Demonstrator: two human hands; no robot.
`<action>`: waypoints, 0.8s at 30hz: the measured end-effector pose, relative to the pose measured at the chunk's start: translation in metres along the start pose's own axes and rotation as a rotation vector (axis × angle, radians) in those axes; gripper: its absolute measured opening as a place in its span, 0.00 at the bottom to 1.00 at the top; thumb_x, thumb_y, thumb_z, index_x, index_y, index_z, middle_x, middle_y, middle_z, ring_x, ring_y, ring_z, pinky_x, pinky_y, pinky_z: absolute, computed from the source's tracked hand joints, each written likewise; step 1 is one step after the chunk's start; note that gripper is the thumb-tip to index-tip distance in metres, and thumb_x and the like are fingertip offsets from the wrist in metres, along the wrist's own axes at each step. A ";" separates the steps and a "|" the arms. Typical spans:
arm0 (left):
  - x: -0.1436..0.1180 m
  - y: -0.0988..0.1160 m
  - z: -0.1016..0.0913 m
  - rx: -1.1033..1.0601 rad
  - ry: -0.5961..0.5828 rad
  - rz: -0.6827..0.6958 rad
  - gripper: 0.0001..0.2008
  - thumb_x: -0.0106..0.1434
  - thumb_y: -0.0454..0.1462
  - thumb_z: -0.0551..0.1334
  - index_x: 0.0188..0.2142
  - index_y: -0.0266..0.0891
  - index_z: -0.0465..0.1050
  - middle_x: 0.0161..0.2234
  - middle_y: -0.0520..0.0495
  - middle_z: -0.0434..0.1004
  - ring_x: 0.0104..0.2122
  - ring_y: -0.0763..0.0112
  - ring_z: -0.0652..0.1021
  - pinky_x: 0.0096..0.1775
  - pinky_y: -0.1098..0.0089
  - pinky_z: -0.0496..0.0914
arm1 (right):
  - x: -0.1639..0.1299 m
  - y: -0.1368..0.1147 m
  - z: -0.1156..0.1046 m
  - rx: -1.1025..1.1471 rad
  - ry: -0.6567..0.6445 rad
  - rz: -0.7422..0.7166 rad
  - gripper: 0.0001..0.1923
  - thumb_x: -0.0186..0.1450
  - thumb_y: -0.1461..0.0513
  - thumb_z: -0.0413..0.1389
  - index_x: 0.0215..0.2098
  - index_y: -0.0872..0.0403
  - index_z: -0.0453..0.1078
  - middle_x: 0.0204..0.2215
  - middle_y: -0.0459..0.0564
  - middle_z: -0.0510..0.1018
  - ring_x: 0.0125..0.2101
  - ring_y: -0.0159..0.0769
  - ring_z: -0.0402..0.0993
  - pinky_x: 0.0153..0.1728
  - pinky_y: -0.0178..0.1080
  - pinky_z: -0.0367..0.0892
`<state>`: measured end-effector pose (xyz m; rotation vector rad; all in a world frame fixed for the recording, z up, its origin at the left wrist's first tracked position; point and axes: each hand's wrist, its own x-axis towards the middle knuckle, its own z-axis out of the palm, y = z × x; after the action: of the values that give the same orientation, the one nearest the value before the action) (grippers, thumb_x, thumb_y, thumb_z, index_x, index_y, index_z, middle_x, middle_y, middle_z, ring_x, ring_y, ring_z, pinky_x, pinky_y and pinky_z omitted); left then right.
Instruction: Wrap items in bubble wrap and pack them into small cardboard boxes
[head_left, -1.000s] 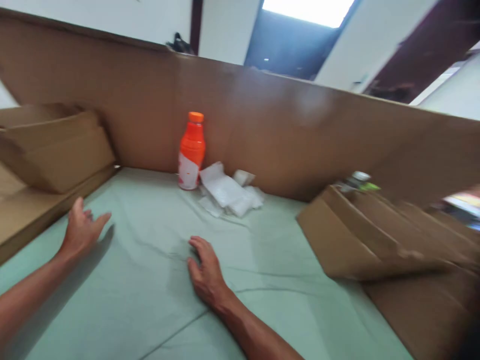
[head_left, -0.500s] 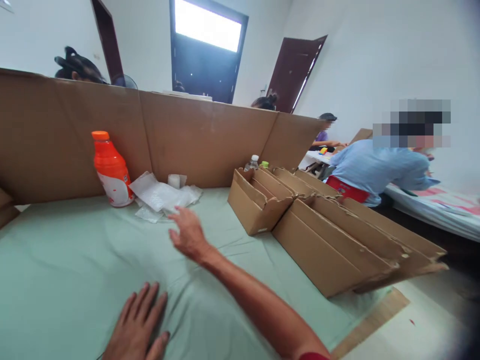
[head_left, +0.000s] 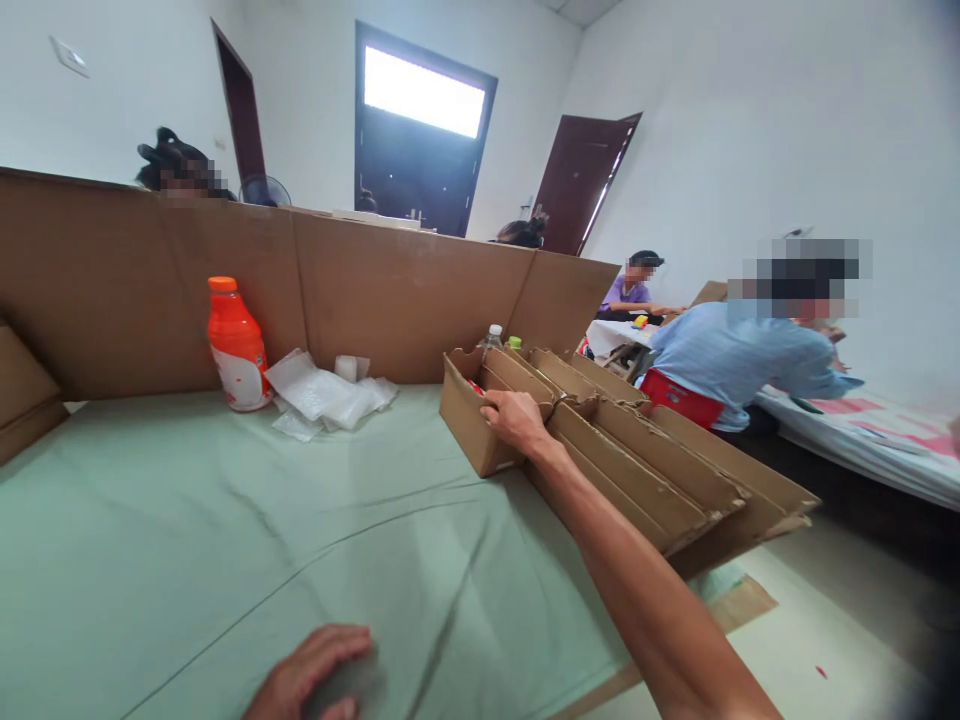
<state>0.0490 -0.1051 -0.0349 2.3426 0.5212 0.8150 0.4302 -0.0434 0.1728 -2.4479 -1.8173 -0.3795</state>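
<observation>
Green tabletop (head_left: 225,560) sits under your loosely wide left hand (head_left: 295,682), while your right hand (head_left: 517,418) touches a cardboard box (head_left: 466,420), can't tell that grip tbh.

Boxes (head_left: 637,470) are matt cardboard; the bottle (head_left: 238,350), glossy plastic.

Left hand (head_left: 315,672): we lose its heel below the bottom edge.
Right hand (head_left: 517,420): we cannot tell whether it grips only the wall of the box (head_left: 463,415).
Red item (head_left: 473,387): we glimpse a sliver inside.
White-capped bottle (head_left: 494,335): we find its base hidden.
Far-left carton (head_left: 24,395): we see it cropped.
Red speck (head_left: 821,672): too small for us.
</observation>
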 end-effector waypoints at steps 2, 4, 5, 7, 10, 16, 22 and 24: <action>0.001 0.002 -0.032 -0.026 0.103 -0.253 0.18 0.68 0.47 0.59 0.56 0.59 0.75 0.52 0.51 0.82 0.49 0.61 0.82 0.48 0.66 0.79 | -0.020 -0.009 -0.003 0.030 -0.016 -0.118 0.10 0.69 0.63 0.55 0.36 0.52 0.79 0.36 0.53 0.85 0.38 0.40 0.79 0.40 0.38 0.60; -0.003 0.003 -0.051 -0.037 0.188 -0.440 0.20 0.65 0.50 0.61 0.56 0.55 0.76 0.53 0.48 0.81 0.49 0.56 0.82 0.47 0.62 0.80 | -0.047 -0.015 -0.007 0.089 -0.010 -0.255 0.09 0.68 0.63 0.56 0.32 0.52 0.78 0.33 0.50 0.84 0.36 0.38 0.78 0.42 0.38 0.60; -0.006 0.003 -0.056 -0.039 0.230 -0.506 0.23 0.63 0.52 0.62 0.57 0.54 0.75 0.53 0.46 0.81 0.49 0.55 0.82 0.46 0.61 0.80 | -0.063 -0.016 -0.009 0.152 0.024 -0.341 0.09 0.68 0.63 0.57 0.32 0.51 0.78 0.32 0.49 0.84 0.36 0.38 0.78 0.43 0.39 0.61; -0.011 0.004 -0.059 -0.037 0.311 -0.589 0.29 0.61 0.54 0.64 0.60 0.52 0.71 0.56 0.45 0.78 0.50 0.53 0.82 0.45 0.60 0.80 | -0.097 -0.012 -0.014 0.337 0.177 -0.504 0.07 0.69 0.62 0.57 0.34 0.50 0.77 0.34 0.49 0.84 0.38 0.38 0.78 0.46 0.41 0.63; -0.010 0.009 -0.056 -0.039 0.386 -0.627 0.34 0.61 0.54 0.63 0.65 0.51 0.63 0.61 0.41 0.73 0.53 0.51 0.79 0.50 0.56 0.78 | -0.140 0.003 -0.016 0.609 0.470 -0.470 0.05 0.69 0.59 0.59 0.41 0.48 0.77 0.42 0.50 0.83 0.46 0.42 0.77 0.52 0.46 0.65; 0.024 0.013 -0.041 -0.131 0.377 -0.579 0.40 0.62 0.48 0.64 0.70 0.48 0.52 0.66 0.37 0.63 0.58 0.50 0.75 0.55 0.51 0.74 | -0.171 0.015 0.039 1.068 0.189 0.136 0.18 0.68 0.47 0.56 0.46 0.49 0.78 0.41 0.52 0.83 0.40 0.43 0.80 0.41 0.43 0.74; 0.059 0.010 -0.014 -0.284 0.308 -0.517 0.38 0.59 0.44 0.63 0.67 0.40 0.57 0.62 0.33 0.68 0.58 0.51 0.75 0.55 0.53 0.73 | -0.164 -0.021 0.105 1.401 -0.011 0.257 0.30 0.66 0.38 0.54 0.51 0.49 0.78 0.51 0.57 0.80 0.46 0.49 0.78 0.41 0.47 0.77; 0.063 0.006 -0.015 -0.305 0.381 -0.552 0.36 0.58 0.45 0.63 0.64 0.38 0.59 0.60 0.34 0.70 0.56 0.52 0.76 0.56 0.53 0.71 | -0.157 -0.036 0.111 1.461 -0.014 0.275 0.31 0.65 0.37 0.54 0.52 0.49 0.78 0.53 0.56 0.79 0.50 0.50 0.76 0.44 0.47 0.76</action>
<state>0.0868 -0.0704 0.0053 1.6475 1.0623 0.9837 0.3705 -0.1562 0.0251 -1.4992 -0.9822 0.7321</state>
